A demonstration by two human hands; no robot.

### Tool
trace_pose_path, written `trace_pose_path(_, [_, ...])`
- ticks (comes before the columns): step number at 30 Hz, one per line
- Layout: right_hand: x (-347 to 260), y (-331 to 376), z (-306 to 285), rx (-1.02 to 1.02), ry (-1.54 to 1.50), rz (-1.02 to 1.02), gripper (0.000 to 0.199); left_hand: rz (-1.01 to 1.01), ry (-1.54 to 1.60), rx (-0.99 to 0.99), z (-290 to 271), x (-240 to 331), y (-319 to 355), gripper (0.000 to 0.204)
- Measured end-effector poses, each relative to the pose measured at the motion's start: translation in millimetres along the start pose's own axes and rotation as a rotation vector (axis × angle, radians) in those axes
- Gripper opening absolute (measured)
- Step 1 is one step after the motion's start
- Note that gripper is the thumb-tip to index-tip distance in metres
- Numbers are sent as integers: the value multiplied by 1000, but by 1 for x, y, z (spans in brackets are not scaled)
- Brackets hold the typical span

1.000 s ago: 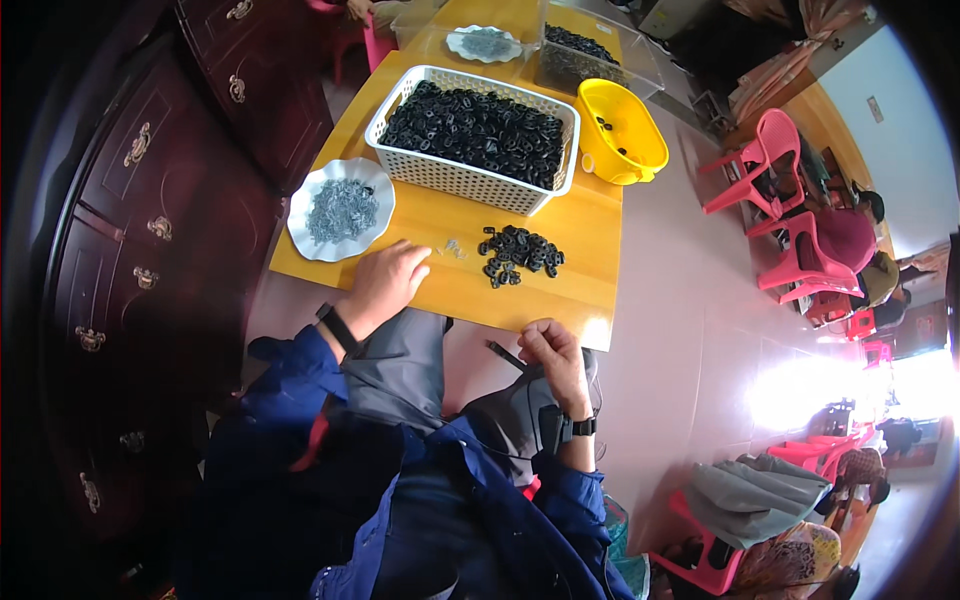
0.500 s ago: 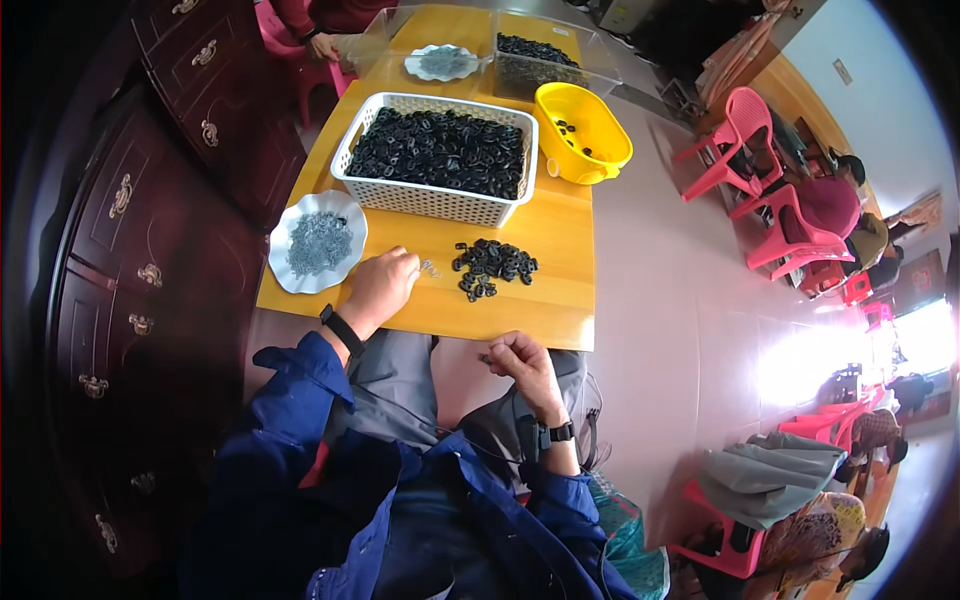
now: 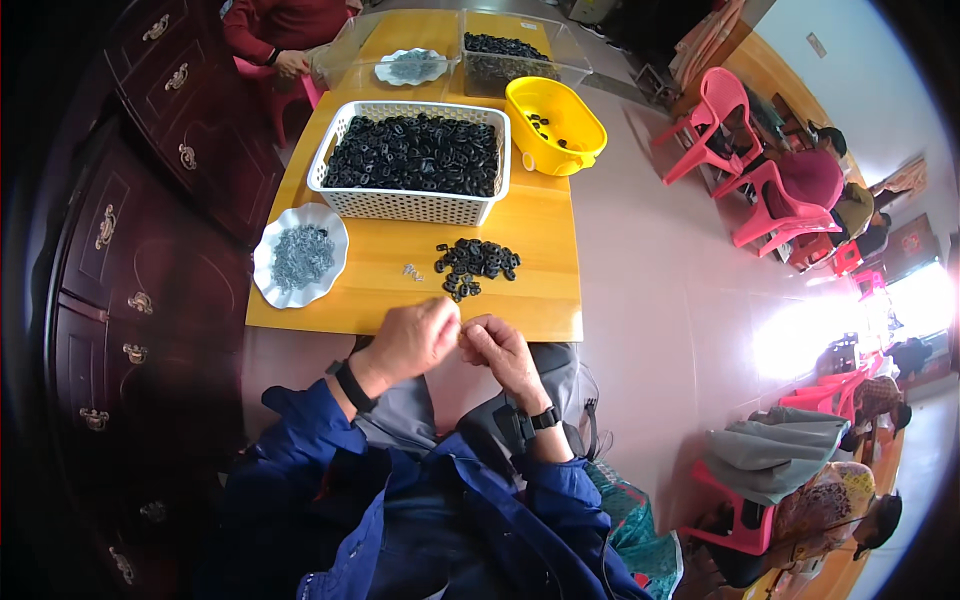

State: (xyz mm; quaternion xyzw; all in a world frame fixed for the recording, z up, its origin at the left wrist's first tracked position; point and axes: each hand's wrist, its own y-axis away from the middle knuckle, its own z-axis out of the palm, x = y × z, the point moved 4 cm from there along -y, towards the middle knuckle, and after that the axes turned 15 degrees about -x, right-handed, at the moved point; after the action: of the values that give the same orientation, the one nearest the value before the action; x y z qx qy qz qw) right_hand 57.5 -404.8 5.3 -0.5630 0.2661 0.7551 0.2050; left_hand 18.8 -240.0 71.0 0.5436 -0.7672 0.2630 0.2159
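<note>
Hands: left hand (image 3: 415, 338) and right hand (image 3: 497, 350) meet fingertip to fingertip just off the worktop's (image 3: 530, 300) near edge, pinched narrow; what they hold is too small to tell.
Nearest parts: loose black rings (image 3: 476, 262), small and dark, piled near that edge.
Surface: yellow wood, white basket (image 3: 400, 204) behind.

A loose heap of small black rings (image 3: 476, 262) lies on the yellow table (image 3: 540, 225).

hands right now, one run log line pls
left hand and right hand: together at table edge, fingertips touching | held item: cannot tell | nearest: black ring pile
</note>
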Motion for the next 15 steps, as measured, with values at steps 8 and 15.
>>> trace_pose_path(8, [12,29,9,-15,-266,14,29,159,-307,-88,22,25,5,14])
trace_pose_path(15, [36,43,3,14,-326,73,25,230,-296,-178,37,24,11,13])
